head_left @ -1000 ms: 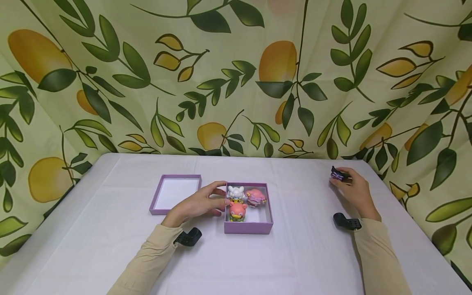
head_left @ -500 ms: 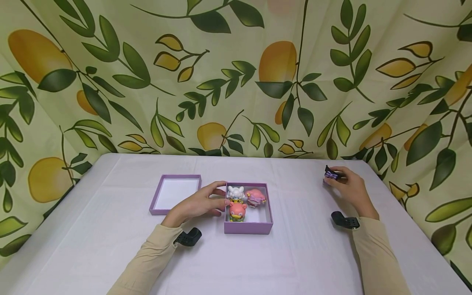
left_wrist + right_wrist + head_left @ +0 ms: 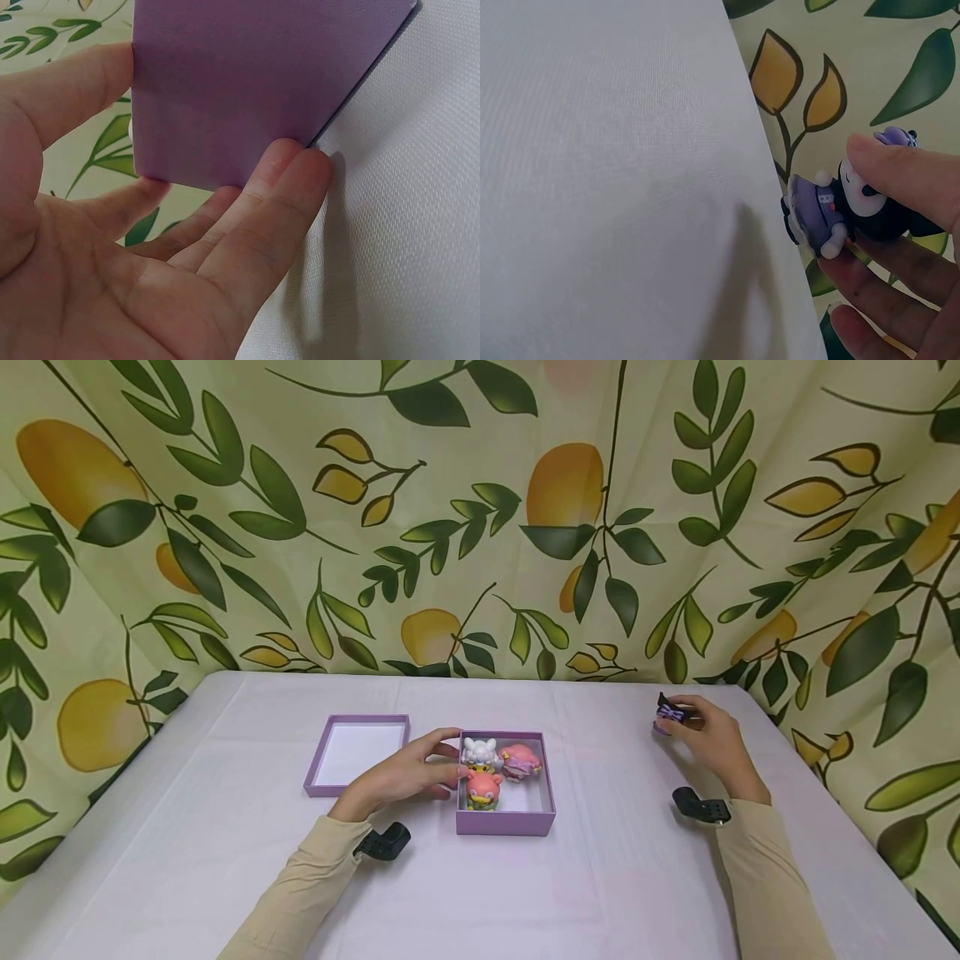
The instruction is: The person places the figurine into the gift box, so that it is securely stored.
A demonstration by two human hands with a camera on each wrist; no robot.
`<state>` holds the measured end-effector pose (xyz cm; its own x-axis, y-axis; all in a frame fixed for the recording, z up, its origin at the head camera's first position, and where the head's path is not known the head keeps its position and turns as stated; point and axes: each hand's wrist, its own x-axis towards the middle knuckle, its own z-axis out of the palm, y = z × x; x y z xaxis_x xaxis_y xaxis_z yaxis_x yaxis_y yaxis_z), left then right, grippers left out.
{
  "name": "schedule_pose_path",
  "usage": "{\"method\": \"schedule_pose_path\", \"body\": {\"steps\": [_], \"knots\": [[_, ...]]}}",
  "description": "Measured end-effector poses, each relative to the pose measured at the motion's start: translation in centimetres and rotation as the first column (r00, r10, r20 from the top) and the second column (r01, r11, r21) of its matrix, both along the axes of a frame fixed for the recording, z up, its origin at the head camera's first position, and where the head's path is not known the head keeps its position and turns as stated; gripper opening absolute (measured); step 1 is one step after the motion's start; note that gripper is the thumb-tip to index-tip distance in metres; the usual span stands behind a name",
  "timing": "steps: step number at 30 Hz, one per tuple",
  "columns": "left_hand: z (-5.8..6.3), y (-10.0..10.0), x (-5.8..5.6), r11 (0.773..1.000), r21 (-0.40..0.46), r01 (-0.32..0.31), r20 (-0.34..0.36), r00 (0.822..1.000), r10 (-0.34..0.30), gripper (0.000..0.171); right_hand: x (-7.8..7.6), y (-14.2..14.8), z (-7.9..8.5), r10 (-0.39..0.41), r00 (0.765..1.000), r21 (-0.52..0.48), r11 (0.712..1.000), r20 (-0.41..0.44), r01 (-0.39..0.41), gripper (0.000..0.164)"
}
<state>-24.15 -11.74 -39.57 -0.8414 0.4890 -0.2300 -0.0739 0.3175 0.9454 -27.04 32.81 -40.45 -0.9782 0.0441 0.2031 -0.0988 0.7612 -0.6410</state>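
My right hand pinches a small figurine between thumb and fingers, over the right side of the table. It has a black hood, a white face, a purple dress and a purple bow, and lies sideways in the right wrist view. My left hand touches the left wall of a purple box, its fingers spread against the wall and its thumb at the rim. Inside the open box are a white-hooded figurine, a pink figurine in front of it and another pink figurine, tipped over.
A purple-rimmed lid lies inside up on the white-covered table, left of the box and behind my left forearm. A fruit-and-leaf patterned curtain hangs behind the table. Each wrist wears a black camera.
My right hand has shifted slightly left with the black-hooded figurine, which has turned to show more of its bow and face. The left hand and the box have stayed in place.
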Motion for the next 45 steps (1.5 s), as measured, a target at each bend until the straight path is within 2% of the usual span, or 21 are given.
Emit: {"method": "schedule_pose_path", "body": {"steps": [9, 30, 41, 45], "knots": [[-0.1, 0.0, -0.1, 1.000, 0.003, -0.001, 0.005, 1.000, 0.001, 0.072, 0.0, -0.3, 0.3, -0.002, 0.999, 0.000, 1.000, 0.043, 0.002, 0.057], [0.0, 0.1, 0.0, 1.000, -0.007, -0.002, 0.004, 1.000, 0.002, 0.071, 0.2, -1.5, 1.8, 0.053, 0.998, 0.051, 0.997, -0.031, -0.051, 0.051], [0.0, 0.0, 0.0, 1.000, -0.005, -0.005, 0.006, 1.000, 0.005, 0.071, 0.2, -2.6, 2.5, 0.079, 0.997, 0.039, 0.996, 0.015, -0.079, 0.054], [0.0, 0.0, 0.0, 1.000, -0.005, -0.008, 0.007, 1.000, 0.008, 0.071, 0.2, -2.9, 2.8, 0.091, 0.996, 0.040, 0.995, 0.008, -0.091, 0.053]]}}
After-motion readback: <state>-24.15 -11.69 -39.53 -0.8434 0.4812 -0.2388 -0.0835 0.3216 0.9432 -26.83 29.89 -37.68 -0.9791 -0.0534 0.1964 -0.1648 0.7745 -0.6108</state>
